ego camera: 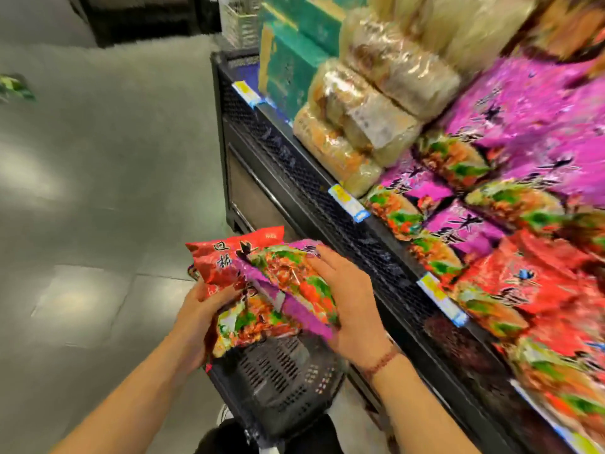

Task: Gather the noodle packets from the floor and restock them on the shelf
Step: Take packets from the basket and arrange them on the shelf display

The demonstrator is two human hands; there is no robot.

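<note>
Beside the shelf point(294, 165): left grip point(196, 309) and right grip point(347, 299) both clasp noodle packets point(278, 283). Step: restocking. Next move likely needs red sorted from purple before placing.

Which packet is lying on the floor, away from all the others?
The green packet at the far left edge, alone on the grey floor; the rest are held or on the shelf.

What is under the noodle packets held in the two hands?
A black basket is below the noodle packets, which the left hand and the right hand hold. Its inside is partly covered, so contents cannot be seen.
</note>
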